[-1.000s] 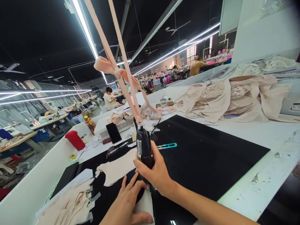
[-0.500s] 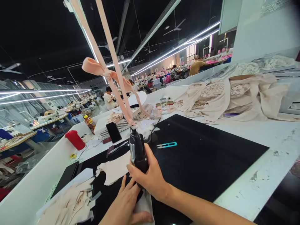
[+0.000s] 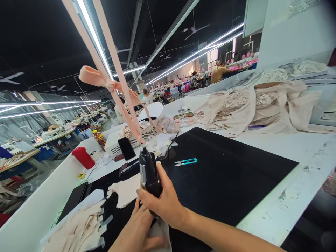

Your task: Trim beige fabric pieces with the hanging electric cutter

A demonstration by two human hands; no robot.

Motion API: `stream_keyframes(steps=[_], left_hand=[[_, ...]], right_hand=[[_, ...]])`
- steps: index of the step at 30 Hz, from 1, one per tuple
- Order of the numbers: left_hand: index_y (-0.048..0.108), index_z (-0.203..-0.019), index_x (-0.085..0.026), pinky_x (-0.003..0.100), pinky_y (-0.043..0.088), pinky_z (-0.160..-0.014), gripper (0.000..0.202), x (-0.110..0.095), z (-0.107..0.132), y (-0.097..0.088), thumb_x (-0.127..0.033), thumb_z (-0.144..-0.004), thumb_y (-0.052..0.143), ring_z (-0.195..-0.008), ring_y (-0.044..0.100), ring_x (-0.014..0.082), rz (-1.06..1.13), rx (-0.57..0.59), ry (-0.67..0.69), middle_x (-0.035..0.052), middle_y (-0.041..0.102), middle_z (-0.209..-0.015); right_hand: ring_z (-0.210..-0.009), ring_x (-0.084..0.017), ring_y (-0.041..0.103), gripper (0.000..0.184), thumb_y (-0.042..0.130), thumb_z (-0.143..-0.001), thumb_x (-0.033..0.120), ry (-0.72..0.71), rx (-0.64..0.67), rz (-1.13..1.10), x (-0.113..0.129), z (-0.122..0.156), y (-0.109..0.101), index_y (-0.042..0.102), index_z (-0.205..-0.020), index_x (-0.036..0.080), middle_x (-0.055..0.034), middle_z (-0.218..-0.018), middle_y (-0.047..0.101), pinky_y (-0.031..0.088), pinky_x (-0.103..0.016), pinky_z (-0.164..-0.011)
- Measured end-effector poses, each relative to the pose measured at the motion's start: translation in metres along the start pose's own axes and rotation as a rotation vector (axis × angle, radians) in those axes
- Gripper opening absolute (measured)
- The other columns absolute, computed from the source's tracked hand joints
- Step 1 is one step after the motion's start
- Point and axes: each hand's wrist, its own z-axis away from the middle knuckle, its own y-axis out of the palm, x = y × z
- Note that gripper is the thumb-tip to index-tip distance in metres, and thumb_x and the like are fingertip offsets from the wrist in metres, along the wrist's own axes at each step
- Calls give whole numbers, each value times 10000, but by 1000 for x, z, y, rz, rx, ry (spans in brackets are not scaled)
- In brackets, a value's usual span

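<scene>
While the right hand grips the black tool upright, the flat left hand presses fabric beneath.

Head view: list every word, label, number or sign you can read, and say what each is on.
No text can be read in this view.
On the packet: print too small to read.
On the yellow tag: blurred.
On the tin: label too small to read.
On the tool in the right hand: no lettering can be made out.
</scene>
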Motion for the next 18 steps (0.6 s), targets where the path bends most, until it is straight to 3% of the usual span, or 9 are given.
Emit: stream_keyframes(steps=[2,3,5,8,10,14,18], left_hand=[[714,-1259,-265,747,129,-1268,527,-6,2,-7,-472,-806,888,-1539,397,428,30,26,4,127,626,-1500],[723,-1101,-252,746,104,-1272,420,-8,3,-10,-505,-808,885,-1525,421,417,39,40,-1,108,689,-1395],[650,-919,-242,733,45,-1280,409,-10,4,-14,-536,-786,901,-1537,411,399,52,72,-27,64,730,-1262],[573,-864,-243,711,-17,-1283,471,-10,4,-17,-535,-757,927,-1590,326,385,68,117,-70,37,713,-1257],[550,-850,-244,703,-8,-1285,481,-9,3,-17,-551,-774,912,-1564,370,381,63,121,-69,29,708,-1218],[553,-858,-249,685,111,-1284,464,-5,5,-15,-603,-827,850,-1375,548,347,37,68,-2,14,689,-1081],[547,-862,-249,613,256,-1249,458,-6,9,-15,-617,-849,819,-1262,570,323,24,36,6,21,669,-1047]], right_hand=[[-681,-156,509,262,717,-741,292,-11,-37,16,2,-2,-5,526,-918,258,36,-771,556,491,-269,-596],[-695,-164,530,265,720,-749,294,-12,-63,23,2,-3,-9,531,-931,259,28,-790,573,502,-272,-600],[-712,-171,554,271,728,-761,305,-8,-103,40,2,-5,-15,536,-947,262,19,-822,590,516,-276,-603],[-705,-168,545,272,736,-772,304,-6,-115,61,-2,-6,-22,543,-960,263,18,-834,583,523,-278,-603],[-685,-161,523,265,738,-775,283,-9,-114,67,-4,-5,-24,544,-954,262,27,-810,563,520,-276,-599],[-668,-154,502,274,747,-779,265,-23,-94,50,-5,-2,-21,532,-950,262,38,-783,548,511,-272,-596],[-681,-155,483,294,737,-750,295,-22,-65,35,-1,-2,-16,528,-954,259,37,-788,540,481,-271,-600]])
